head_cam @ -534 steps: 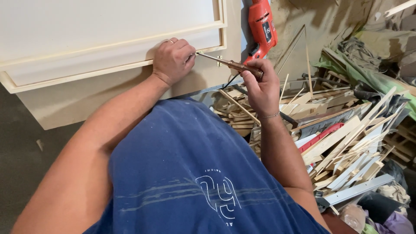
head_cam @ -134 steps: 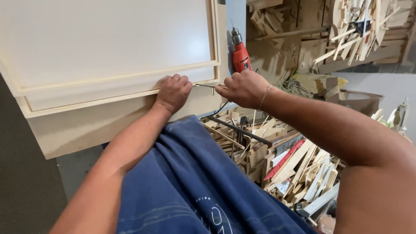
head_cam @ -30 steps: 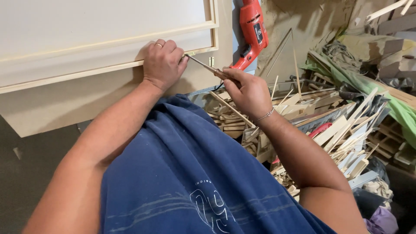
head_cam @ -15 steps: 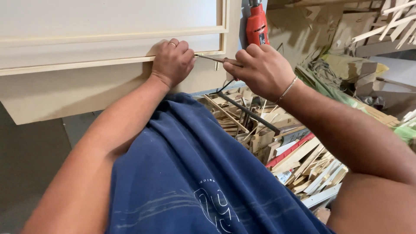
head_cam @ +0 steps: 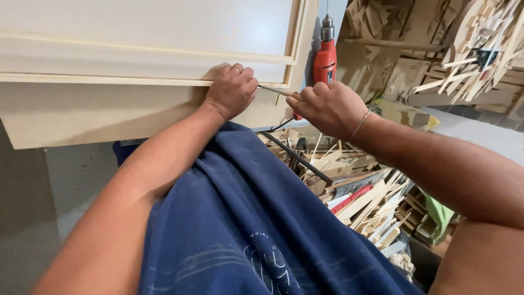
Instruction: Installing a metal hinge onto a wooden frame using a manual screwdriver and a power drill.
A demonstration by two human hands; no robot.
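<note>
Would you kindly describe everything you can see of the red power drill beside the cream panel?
The red power drill stands upright just past the right edge of the cream panel. Its body looks like red plastic, with a grey metal chuck on top and a thin bit pointing up. A dark cord seems to trail from its lower end, which is hidden behind the right hand. No hand visibly grips it.

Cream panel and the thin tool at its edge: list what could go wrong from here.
1. The thin tool in the right hand points at the left hand pressed on the cream panel; a slip could jab the fingers.
2. The red drill sits right beyond the working hand and could get knocked.
3. Wood offcuts piled below could swallow anything dropped.
</note>
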